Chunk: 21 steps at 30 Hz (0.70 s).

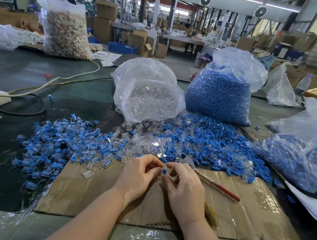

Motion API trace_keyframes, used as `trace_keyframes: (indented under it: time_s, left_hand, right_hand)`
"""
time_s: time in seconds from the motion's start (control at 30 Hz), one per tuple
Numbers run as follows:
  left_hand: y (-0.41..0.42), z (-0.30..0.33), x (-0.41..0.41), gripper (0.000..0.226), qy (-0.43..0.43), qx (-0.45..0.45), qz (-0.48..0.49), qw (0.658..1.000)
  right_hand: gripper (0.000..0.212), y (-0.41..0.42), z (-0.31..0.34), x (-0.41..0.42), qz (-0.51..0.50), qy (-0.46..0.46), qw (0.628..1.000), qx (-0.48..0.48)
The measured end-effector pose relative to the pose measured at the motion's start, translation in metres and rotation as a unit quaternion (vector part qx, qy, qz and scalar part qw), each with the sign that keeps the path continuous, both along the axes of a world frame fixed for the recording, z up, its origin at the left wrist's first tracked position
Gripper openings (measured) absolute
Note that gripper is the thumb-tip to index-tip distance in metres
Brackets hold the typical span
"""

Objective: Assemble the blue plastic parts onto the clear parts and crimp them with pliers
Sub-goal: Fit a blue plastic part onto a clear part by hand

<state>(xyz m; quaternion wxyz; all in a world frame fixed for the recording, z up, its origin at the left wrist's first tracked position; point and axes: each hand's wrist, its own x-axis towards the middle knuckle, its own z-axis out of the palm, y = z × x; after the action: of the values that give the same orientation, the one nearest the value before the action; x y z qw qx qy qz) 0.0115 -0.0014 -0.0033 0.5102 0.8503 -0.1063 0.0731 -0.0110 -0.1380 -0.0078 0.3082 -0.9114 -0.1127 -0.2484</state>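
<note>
So the small blue part [164,171] sits right in the lower middle of the frame, pinched in the fingers of the right hand [182,186]. The left hand [138,175] is up against it, fingers curled in toward the same spot; it probably holds a clear part, but that's too see-through to make out. Both hands hover over a flattened cardboard sheet [241,217] taped down on the tabletop [26,81].

Just to the right of the hands, red-handled pliers [210,181] lie on the cardboard, head pointing into the mess. Above the hands there's a big scatter of loose blue parts [221,147] mixed with clear parts [146,140], and to the left a pile of pieces [58,142] with blue and clear already joined.

Further up, centre frame, a bag of clear parts [147,93] is tipped open, with a stuffed bag of blue parts [220,94] beside it on the right. Another bag of blue stuff [307,153] sits at the right edge. White cable [74,75] snakes across the upper left.
</note>
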Motion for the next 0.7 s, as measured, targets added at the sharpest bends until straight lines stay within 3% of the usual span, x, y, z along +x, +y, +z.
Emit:
trace_keyframes:
  time_s: [0.5,0.7]
  left_hand:
    - [0.0003,0.0004,0.0002,0.013,0.004,0.002,-0.001,1.000]
    - [0.0002,0.0018,-0.0011,0.013,0.004,0.001,-0.008,1.000]
  right_hand:
    - [0.005,-0.0007,-0.0013,0.0004,0.013,-0.027,1.000,0.004]
    - [0.017,0.0002,-0.0014,0.0008,-0.007,-0.020,1.000,-0.016]
